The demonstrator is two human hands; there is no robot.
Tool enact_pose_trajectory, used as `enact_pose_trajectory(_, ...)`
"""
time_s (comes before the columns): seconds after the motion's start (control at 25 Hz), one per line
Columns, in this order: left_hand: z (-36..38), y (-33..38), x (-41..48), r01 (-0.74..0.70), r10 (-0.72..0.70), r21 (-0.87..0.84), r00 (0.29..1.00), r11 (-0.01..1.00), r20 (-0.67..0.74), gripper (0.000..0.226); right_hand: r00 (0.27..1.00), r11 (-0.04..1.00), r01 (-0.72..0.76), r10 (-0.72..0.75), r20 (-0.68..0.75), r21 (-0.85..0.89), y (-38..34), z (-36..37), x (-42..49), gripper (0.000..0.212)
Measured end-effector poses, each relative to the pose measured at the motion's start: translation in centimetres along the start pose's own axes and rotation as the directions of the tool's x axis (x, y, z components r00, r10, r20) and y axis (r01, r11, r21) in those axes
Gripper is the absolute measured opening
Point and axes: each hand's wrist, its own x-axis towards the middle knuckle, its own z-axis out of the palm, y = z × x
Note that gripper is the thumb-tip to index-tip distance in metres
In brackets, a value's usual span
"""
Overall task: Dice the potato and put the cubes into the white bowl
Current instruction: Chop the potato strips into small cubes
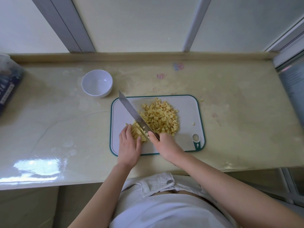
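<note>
A yellow counter [230, 129] is being bordered along its back edge by frosted window panels [139, 22] set in grey frames [79, 22]. At its left edge a clear plastic container [8, 86] with dark blue contents is being cropped. A metal cylinder [292, 89] is being seen past the right edge. Pink and blue smudges [178, 66] are being shown near the back edge.

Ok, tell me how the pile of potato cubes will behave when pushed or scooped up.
The cubes lie in a loose heap of small pieces, so a push would likely spread them rather than shift them whole. One stray already sits off the board, so some will probably scatter. Flat-sided, they should slide, not roll.
</note>
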Motion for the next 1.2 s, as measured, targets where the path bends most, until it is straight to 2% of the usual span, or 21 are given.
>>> enact_pose_trajectory(0.12,0.3,-0.2,-0.6,-0.033,0.034,0.134,0.999,0.990,0.001,0.078,1.000,1.000,0.003,-0.003,0.016,0.011,0.0,-0.1,-0.6,0.055)
enact_pose_trajectory(0.24,0.5,-0.8,-0.6,-0.072,0.064,0.259,0.997,0.963,0.038,0.081,0.999,1.000,0.001,-0.002,0.034,0.006,0.1,0.1,-1.2,0.054)
enact_pose_trajectory(0.36,0.6,-1.0,-0.4,-0.071,0.058,0.291,0.997,0.954,0.053,0.082,0.999,1.000,-0.008,0.008,0.052,-0.001,0.1,0.2,-1.5,0.054)
enact_pose_trajectory(0.44,0.6,-1.1,-0.5,-0.078,0.070,0.254,0.997,0.964,0.043,0.082,0.998,1.000,-0.015,0.015,0.060,-0.010,0.2,0.2,-1.6,0.055)
enact_pose_trajectory(0.52,0.3,-1.1,-0.6,-0.052,0.050,0.143,0.999,0.988,0.014,0.073,0.998,0.999,-0.029,0.031,0.063,-0.021,0.3,0.3,-1.6,0.055)
enact_pose_trajectory(0.64,0.4,-0.9,-0.2,0.000,-0.001,-0.011,0.992,1.000,-0.124,0.049,0.997,0.998,-0.049,0.051,0.067,-0.027,0.4,0.1,-1.6,0.055)
enact_pose_trajectory(0.84,1.2,-0.8,1.6,0.060,-0.041,0.068,0.968,0.996,-0.249,0.013,0.996,0.998,-0.055,0.056,0.063,-0.017,0.6,0.3,-1.8,0.055)
enact_pose_trajectory(1.2,1.4,-1.0,2.2,-0.006,0.098,0.271,0.940,0.963,-0.326,0.018,0.998,0.997,-0.022,0.026,0.061,-0.071,0.6,0.2,-2.0,0.054)
